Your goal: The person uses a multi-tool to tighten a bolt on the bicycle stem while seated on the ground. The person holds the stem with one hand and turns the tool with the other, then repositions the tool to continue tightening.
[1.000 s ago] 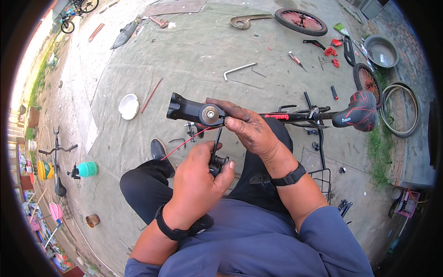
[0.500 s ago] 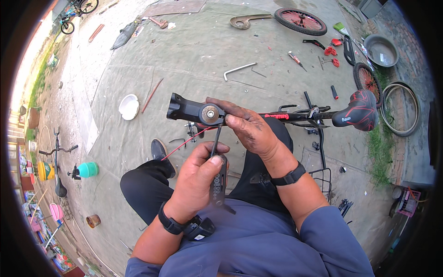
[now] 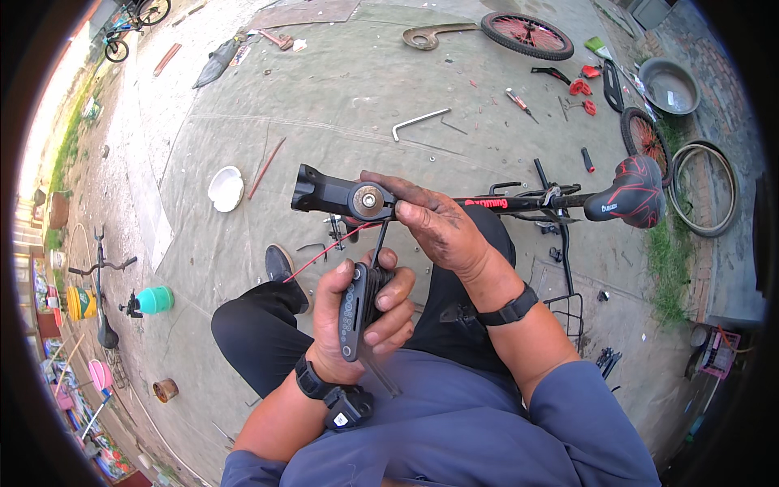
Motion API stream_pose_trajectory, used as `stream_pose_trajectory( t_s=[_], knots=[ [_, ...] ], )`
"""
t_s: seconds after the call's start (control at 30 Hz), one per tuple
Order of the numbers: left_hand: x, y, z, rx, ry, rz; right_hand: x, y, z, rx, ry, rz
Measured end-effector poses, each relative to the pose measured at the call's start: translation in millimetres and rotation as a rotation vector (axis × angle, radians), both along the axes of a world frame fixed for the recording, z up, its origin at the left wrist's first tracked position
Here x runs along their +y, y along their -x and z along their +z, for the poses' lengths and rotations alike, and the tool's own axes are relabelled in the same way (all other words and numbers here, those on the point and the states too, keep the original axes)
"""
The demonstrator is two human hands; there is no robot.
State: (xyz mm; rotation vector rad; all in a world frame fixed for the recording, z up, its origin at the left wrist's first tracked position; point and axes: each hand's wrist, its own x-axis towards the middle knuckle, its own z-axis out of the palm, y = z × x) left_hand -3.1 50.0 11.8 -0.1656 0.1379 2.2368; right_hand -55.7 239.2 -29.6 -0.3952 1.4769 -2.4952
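Note:
A black bicycle stem (image 3: 324,193) with a round bolt cap (image 3: 369,200) sits at the front end of a black bicycle frame (image 3: 495,204) with red lettering. My right hand (image 3: 438,223) is closed around the stem's near end, fingers over its top and thumb beneath. Below it, my left hand (image 3: 365,312) grips a black folding multi-tool (image 3: 351,316). One thin hex key of it reaches up to the stem's lower side; its tip is hidden there. Another blade points down past my palm. A red cable (image 3: 324,254) hangs under the stem. The black-and-red saddle (image 3: 625,195) is at the right.
On the ground sheet lie a large hex key (image 3: 420,123), a screwdriver (image 3: 519,104), a white bowl (image 3: 226,188) and a red rod (image 3: 266,169). A wheel (image 3: 527,36) lies at the back. A grey basin (image 3: 669,86) and a tyre (image 3: 704,191) stand at the right.
My left hand has rolled the multi-tool over, so its flat side now faces up and its body has shifted left. The stem and right hand have stayed nearly still.

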Motion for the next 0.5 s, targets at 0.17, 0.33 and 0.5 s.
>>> stream_pose_trajectory(
  t_s=[0.17, 0.33, 0.5],
  knots=[
    [7, -3, 2, 0.021, 0.026, 0.020, 0, -1, 4, 0.007, -0.027, -0.012],
    [7, -1, 13, 0.332, 0.512, 0.074, 1, 0, 4, 0.038, -0.053, -0.025],
    [11, 0, 29, 1.041, 1.495, 0.090, 1, 0, 1, 0.042, -0.060, -0.019]
  ],
)
